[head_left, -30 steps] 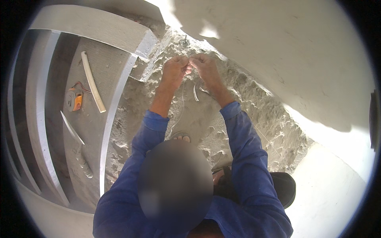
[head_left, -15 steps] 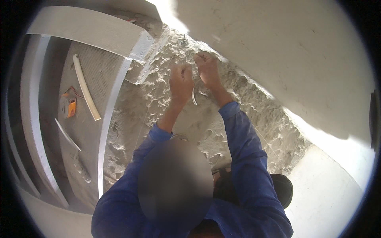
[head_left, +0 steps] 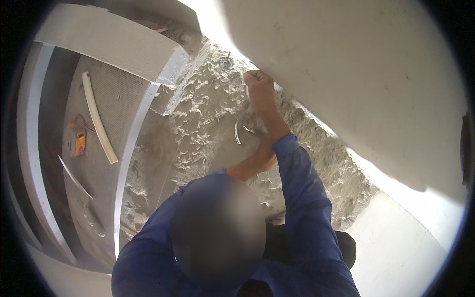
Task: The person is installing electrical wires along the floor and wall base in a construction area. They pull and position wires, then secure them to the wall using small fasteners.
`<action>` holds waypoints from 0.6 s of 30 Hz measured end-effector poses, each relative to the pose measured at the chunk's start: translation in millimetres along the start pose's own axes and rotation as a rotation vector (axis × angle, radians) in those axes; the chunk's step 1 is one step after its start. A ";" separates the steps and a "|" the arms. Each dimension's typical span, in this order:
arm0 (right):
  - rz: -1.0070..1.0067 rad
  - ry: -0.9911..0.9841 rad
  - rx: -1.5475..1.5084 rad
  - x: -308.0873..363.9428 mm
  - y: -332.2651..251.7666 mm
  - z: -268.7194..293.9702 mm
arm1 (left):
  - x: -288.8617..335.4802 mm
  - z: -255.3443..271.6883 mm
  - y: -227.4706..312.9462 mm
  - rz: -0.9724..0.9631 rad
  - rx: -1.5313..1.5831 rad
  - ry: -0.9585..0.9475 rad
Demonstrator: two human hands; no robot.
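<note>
My right hand point(head_left: 260, 88) is closed in a fist over the rough grey ground, close to the base of the pale wall. Whatever sits in its fingers, if anything, is hidden. My left hand point(head_left: 264, 157) is drawn back beneath the right forearm, which covers its fingers. Between the hands, a short curved white strip point(head_left: 237, 133) lies on the ground point(head_left: 198, 143), with a smaller pale piece point(head_left: 248, 130) beside it. A small dark stub point(head_left: 228, 59) sticks up beyond my right hand.
At left, white frame bars point(head_left: 132, 163) border a dusty mesh panel point(head_left: 129, 74). On it lie a long cream tube point(head_left: 97, 119), an orange object point(head_left: 80, 144) with a reddish cord, and a thin white strip point(head_left: 74, 176). The pale wall point(head_left: 346, 64) rises along the right.
My left hand has moved back toward me and to the right, under the right forearm. My right hand stays closed in nearly the same place. The view has shifted slightly.
</note>
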State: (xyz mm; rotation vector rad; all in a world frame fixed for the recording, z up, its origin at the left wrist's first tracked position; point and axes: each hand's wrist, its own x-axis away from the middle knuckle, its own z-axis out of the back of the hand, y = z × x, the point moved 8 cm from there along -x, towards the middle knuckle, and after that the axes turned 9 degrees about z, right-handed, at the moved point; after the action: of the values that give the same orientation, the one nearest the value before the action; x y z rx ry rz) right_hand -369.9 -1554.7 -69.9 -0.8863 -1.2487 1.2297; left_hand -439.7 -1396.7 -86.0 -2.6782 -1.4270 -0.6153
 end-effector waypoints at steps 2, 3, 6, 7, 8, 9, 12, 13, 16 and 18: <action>0.028 -0.002 0.027 -0.9 -4.9 -3.6 | -1.3 4.8 5.5 -0.026 0.056 0.012; 0.009 0.010 0.067 -0.4 -4.9 -4.4 | -1.5 8.0 9.0 -0.035 0.075 0.016; 0.141 -0.036 0.006 -1.2 -18.3 -15.5 | -8.1 25.0 13.5 -0.018 0.108 0.098; 0.107 -0.029 0.022 -1.0 -16.1 -16.5 | -8.4 25.2 16.5 -0.061 0.100 0.050; 0.098 -0.034 0.025 -2.1 -15.9 -18.9 | -8.5 29.7 17.1 -0.080 0.076 0.054; 0.099 -0.036 0.028 -3.0 -16.2 -20.9 | -8.6 33.4 17.6 -0.106 0.047 0.047; 0.127 -0.046 -0.014 -7.1 -18.0 -30.9 | -12.2 47.6 19.7 -0.204 -0.172 0.089; 0.099 -0.053 -0.022 -7.8 -14.9 -33.2 | -14.0 52.5 20.2 -0.232 -0.234 0.111; 0.065 -0.060 -0.024 -13.3 -8.5 -37.0 | -24.1 64.9 15.9 -0.218 -0.163 0.135; 0.097 -0.040 -0.004 -18.7 -7.8 -37.6 | -27.5 67.0 10.9 -0.145 0.078 0.065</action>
State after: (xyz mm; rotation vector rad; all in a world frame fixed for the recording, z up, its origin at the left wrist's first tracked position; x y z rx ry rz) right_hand -329.7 -1569.3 -72.0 -0.9379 -1.2525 1.3277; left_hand -423.0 -1409.7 -156.0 -2.4895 -1.6026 -0.6355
